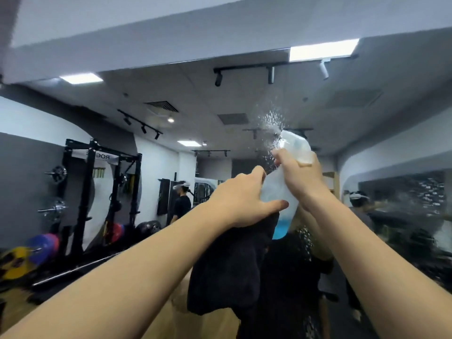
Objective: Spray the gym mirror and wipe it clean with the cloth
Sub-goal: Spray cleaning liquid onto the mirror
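Observation:
The gym mirror fills the view ahead and reflects the room. My right hand grips a translucent spray bottle with a little blue liquid at its bottom, held up close to the glass. A burst of droplets spreads on the mirror above the nozzle, and more droplets dot the glass lower down. My left hand is raised beside the bottle and holds a dark cloth that hangs down from it; its fingers reach toward the bottle's side.
In the reflection a black squat rack with barbells stands at left, coloured weight plates lie on the floor beside it, and a person stands further back. Another mirror panel with droplets is at right.

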### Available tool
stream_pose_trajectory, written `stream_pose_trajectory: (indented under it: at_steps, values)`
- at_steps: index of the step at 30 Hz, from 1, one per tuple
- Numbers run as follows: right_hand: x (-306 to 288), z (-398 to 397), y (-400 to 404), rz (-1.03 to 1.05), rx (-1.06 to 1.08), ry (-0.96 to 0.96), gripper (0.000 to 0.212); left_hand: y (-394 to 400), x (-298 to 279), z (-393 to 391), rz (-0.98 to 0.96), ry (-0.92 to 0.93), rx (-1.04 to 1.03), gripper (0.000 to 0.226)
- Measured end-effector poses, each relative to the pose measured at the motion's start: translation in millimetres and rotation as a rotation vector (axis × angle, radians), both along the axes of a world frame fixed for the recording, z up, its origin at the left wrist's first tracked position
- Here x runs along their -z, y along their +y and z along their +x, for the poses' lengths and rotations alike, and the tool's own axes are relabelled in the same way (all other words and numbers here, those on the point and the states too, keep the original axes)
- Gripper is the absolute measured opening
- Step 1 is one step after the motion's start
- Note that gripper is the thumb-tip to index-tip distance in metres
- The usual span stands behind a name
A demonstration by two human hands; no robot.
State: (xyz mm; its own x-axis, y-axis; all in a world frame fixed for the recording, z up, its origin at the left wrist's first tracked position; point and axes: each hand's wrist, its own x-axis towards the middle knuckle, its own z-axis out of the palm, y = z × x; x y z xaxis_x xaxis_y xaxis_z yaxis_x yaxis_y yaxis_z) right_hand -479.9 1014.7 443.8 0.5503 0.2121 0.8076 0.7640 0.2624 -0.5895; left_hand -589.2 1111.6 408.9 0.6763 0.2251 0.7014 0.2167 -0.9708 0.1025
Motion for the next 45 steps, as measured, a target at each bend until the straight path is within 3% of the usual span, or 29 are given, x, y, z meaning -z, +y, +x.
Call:
stream_pose_trajectory:
  at_steps: [4,10,18,22,24,36,42,45]
  values:
    - [3,-15,33,-0.039,-0.002,-0.079,0.033,35,-1,-15,0.044,0.003,-0.034,0.066]
    - [7,-49,102,-0.015,-0.015,-0.009,0.049,101,-1,-48,0.07,0.038,-0.055,0.063]
    - [-1,-99,189,-0.044,-0.027,-0.002,0.055,183,-8,-103,0.056,0.026,-0.1,0.062]
    - [-7,-130,232,-0.067,-0.093,-0.057,0.04,227,-9,-134,0.003,0.006,-0.117,0.066]
    - [-8,-147,250,-0.066,-0.095,-0.057,0.043,243,-7,-149,-0.002,0.004,-0.134,0.068]
    - [9,-216,360,-0.185,-0.219,-0.072,0.037,326,4,-236,-0.011,0.032,-0.345,0.065]
    - [30,-237,417,-0.268,-0.244,-0.082,0.052,357,23,-264,-0.032,0.124,-0.436,0.075]
    - [50,-248,436,-0.288,-0.246,-0.095,0.045,366,39,-277,-0.077,0.157,-0.445,0.072]
